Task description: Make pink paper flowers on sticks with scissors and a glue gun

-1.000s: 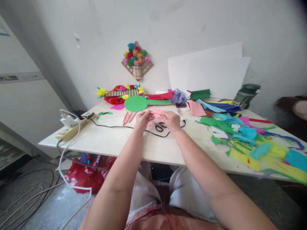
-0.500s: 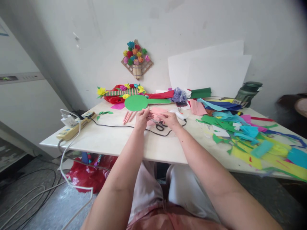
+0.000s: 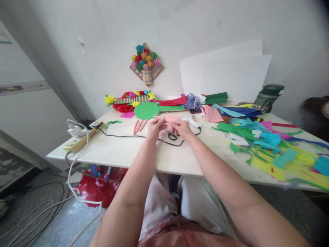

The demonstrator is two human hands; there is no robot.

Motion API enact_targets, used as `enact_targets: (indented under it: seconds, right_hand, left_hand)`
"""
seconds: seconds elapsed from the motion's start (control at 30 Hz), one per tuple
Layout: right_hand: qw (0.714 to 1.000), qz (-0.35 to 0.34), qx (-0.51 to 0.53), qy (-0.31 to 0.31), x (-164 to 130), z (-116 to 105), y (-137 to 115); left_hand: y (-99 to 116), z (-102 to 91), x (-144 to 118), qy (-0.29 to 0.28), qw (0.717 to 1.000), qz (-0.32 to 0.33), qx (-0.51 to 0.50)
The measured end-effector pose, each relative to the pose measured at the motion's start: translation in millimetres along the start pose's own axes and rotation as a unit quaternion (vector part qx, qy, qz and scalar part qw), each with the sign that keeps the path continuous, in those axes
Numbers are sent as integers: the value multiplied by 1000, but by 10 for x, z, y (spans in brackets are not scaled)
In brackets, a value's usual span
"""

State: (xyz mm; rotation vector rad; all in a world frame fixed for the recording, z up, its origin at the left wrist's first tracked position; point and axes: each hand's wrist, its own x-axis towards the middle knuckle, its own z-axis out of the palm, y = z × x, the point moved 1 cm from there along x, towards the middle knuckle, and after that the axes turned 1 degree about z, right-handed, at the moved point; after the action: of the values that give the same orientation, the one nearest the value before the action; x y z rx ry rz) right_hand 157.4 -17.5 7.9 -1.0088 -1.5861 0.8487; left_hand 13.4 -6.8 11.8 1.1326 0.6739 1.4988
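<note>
My left hand point(image 3: 155, 127) and my right hand point(image 3: 183, 127) are close together over the table, fingers closed on a thin strip of pink paper point(image 3: 168, 122) between them. The fingers partly cover it, so its full shape is hidden. Under and behind the hands lie more pink paper point(image 3: 172, 118) and scissors with black handles point(image 3: 172, 137). Left of my left hand rest several pink paper rolls point(image 3: 140, 126). Just behind my right hand lies a white tool with a black cord, like a glue gun point(image 3: 192, 122).
A green paddle-shaped piece point(image 3: 146, 110) lies behind the hands. The cord runs across the table to a power strip point(image 3: 83, 139). Coloured paper scraps point(image 3: 269, 142) cover the right side, with a dark green bottle point(image 3: 268, 97) behind. A red bag point(image 3: 99, 188) sits below on the floor.
The fingers have shifted on the pink strip, and my right hand's fingertips have dropped slightly. The strip shows less between the hands. The view has moved a little.
</note>
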Motion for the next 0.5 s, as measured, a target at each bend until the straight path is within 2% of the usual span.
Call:
enact_targets:
  seconds: [0.13, 0.37, 0.5]
  right_hand:
    - [1000, -12, -13, -2, -3, 9, 0]
    - [996, -15, -86, 10, -13, 10, -16]
    - [996, -14, -90, 10, -27, 27, -44]
  left_hand:
    - [-24, -14, 12, 1, 1000, 13, 26]
    - [-42, -64, 59, 79, 996, 34, 33]
    - [-41, -7, 21, 42, 997, 31, 48]
